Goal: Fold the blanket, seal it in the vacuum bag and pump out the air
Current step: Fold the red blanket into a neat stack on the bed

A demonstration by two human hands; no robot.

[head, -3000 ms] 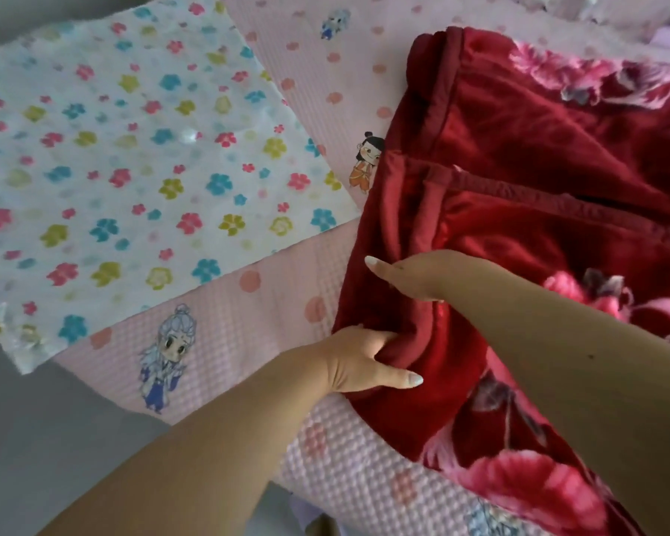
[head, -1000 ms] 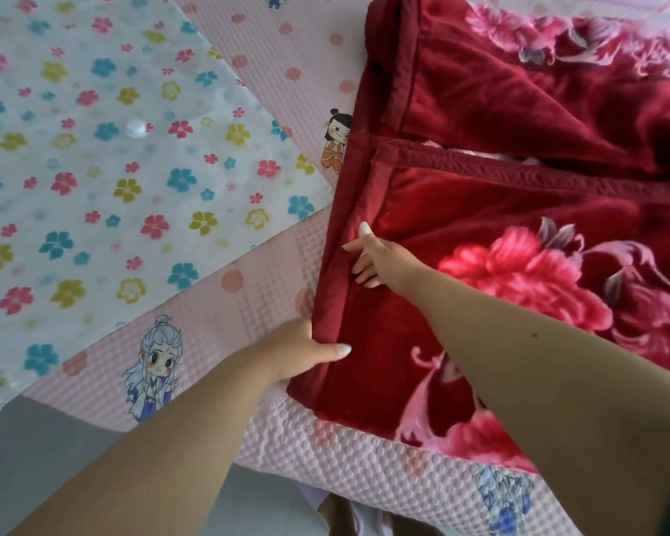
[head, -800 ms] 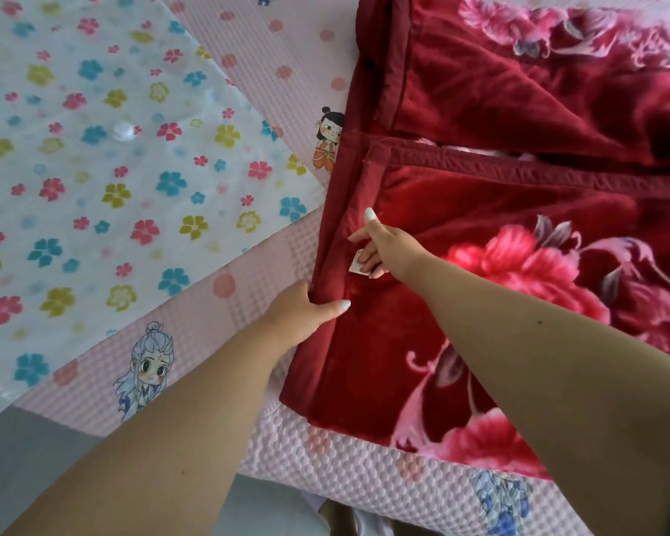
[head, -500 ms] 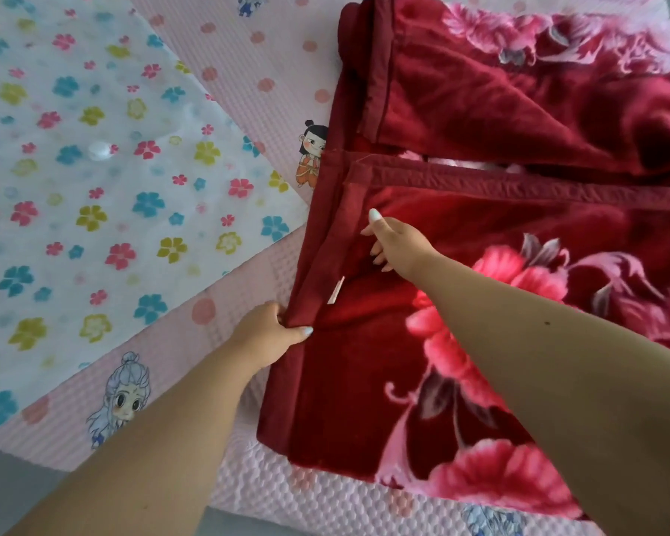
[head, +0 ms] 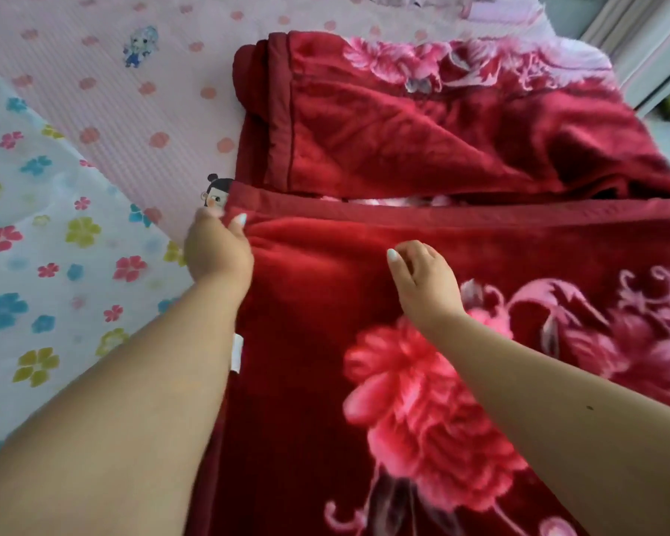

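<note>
A thick dark red blanket [head: 422, 148] with pink flowers lies partly folded on the bed, its near flap laid over with a hemmed edge running left to right. My left hand [head: 217, 249] grips the flap's left corner at the hem. My right hand [head: 426, 280] rests on top of the flap a little below the hem, fingers curled, holding nothing that I can see. A small white label [head: 236, 353] sticks out at the blanket's left edge beside my left forearm. The clear vacuum bag [head: 47, 272] printed with coloured flowers lies flat to the left.
A pink dotted bedsheet [head: 132, 110] with cartoon figures covers the bed under everything. At the top right, beyond the bed's edge, stands a pale frame or door [head: 650, 52].
My left hand slid up the blanket's left edge to the hemmed corner. My right hand moved right, away from the edge. The view shifted so the blanket fills more of it.
</note>
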